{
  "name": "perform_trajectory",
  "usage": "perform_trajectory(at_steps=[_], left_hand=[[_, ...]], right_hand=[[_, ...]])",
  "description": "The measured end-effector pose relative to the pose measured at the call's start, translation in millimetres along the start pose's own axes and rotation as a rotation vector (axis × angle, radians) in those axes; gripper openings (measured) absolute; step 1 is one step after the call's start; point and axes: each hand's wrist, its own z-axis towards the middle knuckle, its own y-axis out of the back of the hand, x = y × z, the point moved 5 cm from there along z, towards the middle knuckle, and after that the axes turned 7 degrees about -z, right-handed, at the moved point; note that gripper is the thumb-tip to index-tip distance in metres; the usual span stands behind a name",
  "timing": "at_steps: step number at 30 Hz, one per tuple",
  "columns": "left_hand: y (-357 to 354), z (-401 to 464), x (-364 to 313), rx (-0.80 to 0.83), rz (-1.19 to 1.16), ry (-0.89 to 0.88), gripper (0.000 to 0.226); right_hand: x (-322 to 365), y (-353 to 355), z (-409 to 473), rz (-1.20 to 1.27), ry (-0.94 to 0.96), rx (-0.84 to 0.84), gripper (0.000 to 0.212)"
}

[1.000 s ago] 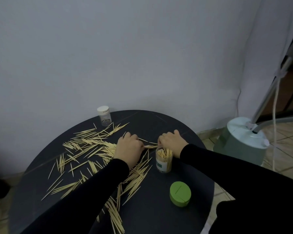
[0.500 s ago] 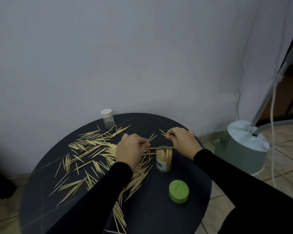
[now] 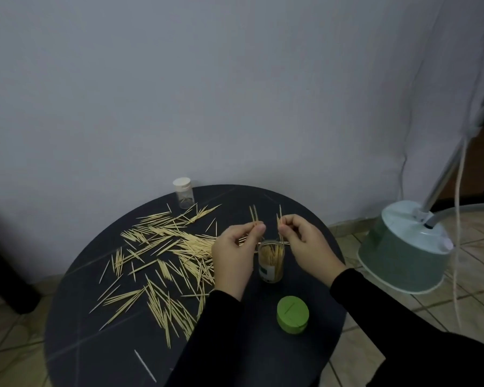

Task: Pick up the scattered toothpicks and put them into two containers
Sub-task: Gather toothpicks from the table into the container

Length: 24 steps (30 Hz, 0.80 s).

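Observation:
Many pale wooden toothpicks [image 3: 162, 247] lie scattered over the left half of a round dark table [image 3: 101, 342]. A clear open jar [image 3: 271, 261] partly filled with toothpicks stands near the table's middle right. My left hand [image 3: 232, 258] pinches a few toothpicks upright just left of and above the jar's mouth. My right hand [image 3: 305, 241] pinches another small bunch upright, just right of and above the mouth. A second small clear container with a white cap [image 3: 183, 192] stands at the table's far edge.
A green round lid [image 3: 292, 314] lies on the table in front of the jar. A pale green appliance base with a pole and hose [image 3: 403, 252] stands on the tiled floor to the right. The wall is close behind the table.
Both hands have lifted off the table with toothpicks, turned them upright and come together above the open jar.

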Motion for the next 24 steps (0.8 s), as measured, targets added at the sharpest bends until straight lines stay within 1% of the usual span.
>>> perform_trajectory(at_steps=[3,7,10,14,16,20,22,24], left_hand=[[-6,-1,-3,-0.005,-0.003,-0.074,0.013],[-11,2,2,-0.018,-0.059,-0.138,0.013],[-13,4,11,0.014,-0.081,-0.13,0.013],[-13,7,24,0.037,-0.07,-0.051,0.012],[-14,8,25,0.044,-0.026,-0.059,0.013],[-16,7,24,0.062,0.05,-0.093,0.018],[-16,7,25,0.063,0.076,-0.104,0.019],[-16,6,26,0.05,0.085,-0.104,0.019]], right_hand=[[3,-3,-2,0.092,-0.002,0.008,0.01],[-3,-11,0,0.196,-0.055,0.006,0.01],[-8,-17,1,0.234,-0.061,0.018,0.01],[-18,-22,2,0.156,-0.07,0.083,0.01],[-23,-22,2,0.084,-0.057,0.09,0.011],[-21,-11,3,-0.074,0.002,0.052,0.02],[-24,-6,4,-0.12,0.001,0.084,0.017],[-26,-3,4,-0.165,-0.011,0.138,0.006]])
